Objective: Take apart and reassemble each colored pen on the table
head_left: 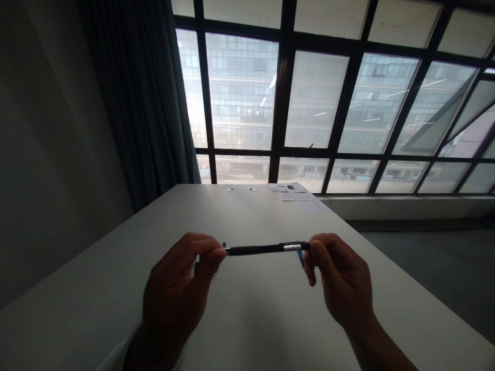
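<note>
A black pen (pixel 263 249) with a silver band and a clip is held level above the white table (pixel 247 219). My left hand (pixel 181 283) pinches its left end between thumb and fingers. At the clip end, my right hand (pixel 340 281) closes thumb and forefinger on the pen. Behind the left hand, a dark object (pixel 197 265) shows in part; I cannot make out what it is. A blue object (pixel 301 257) shows beside the right fingers, mostly hidden by them.
Printed papers (pixel 296 196) lie at the table's far right corner. Two small white pieces (pixel 252 189) with dark spots sit near the far edge. Beyond are large windows (pixel 242 93), with a dark curtain (pixel 143 103) at the left.
</note>
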Tool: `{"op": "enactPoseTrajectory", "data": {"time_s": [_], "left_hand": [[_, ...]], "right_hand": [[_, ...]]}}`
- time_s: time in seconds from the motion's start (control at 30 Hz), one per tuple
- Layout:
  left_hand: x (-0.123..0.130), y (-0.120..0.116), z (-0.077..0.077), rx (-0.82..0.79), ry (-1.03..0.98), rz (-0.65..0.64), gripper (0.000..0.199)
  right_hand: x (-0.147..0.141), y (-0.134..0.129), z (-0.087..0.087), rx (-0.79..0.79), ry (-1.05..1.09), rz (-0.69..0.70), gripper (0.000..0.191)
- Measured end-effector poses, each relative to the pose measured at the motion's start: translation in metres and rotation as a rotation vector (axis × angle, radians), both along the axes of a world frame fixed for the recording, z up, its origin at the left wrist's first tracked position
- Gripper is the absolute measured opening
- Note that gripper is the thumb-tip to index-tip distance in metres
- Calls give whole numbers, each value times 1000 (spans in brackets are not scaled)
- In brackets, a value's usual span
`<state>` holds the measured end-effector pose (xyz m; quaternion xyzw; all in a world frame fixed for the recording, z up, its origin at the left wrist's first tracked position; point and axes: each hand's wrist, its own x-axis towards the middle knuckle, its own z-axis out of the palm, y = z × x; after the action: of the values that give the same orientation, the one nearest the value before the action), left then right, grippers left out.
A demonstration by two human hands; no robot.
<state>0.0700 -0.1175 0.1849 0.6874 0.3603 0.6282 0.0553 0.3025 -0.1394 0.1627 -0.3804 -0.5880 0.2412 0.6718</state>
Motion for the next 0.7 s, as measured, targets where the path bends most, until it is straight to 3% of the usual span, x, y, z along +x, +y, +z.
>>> {"op": "enactPoseTrajectory", "data": {"time_s": [0.23,0.7], "left_hand": [[1,-1,1,-41,4,1,17],[-4,3,1,-14,85,-65,23]], "right_hand": [[0,-1,0,-3,-115,-27,32],[1,3,-4,-35,-99,-35,42]]}}
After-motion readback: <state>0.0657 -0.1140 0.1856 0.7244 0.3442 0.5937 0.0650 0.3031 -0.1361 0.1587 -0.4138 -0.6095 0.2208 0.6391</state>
